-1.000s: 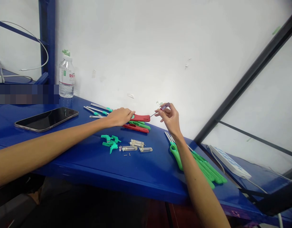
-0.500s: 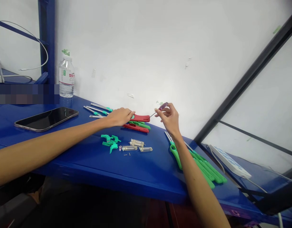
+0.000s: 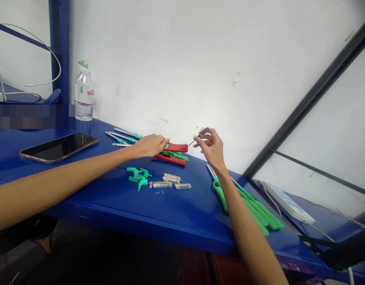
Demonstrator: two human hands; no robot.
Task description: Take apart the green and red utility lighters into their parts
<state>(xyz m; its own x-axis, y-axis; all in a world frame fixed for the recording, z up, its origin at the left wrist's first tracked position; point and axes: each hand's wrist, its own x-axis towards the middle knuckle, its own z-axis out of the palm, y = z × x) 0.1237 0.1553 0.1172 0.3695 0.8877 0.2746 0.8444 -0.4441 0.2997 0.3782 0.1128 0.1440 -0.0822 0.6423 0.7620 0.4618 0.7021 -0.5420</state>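
Clutching red handle (image 3: 178,148) in closed left hand (image 3: 151,145); pinching screwdriver (image 3: 203,133) between fingertips of right hand (image 3: 212,151), aimed at handle's 3 o'clock end. Probably loosening or fastening; needs steady alignment.

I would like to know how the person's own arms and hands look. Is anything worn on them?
The left forearm and right forearm are bare, with no sleeve in view. The left hand and right hand have no gloves. No watch or bracelet shows, and no ring can be made out.
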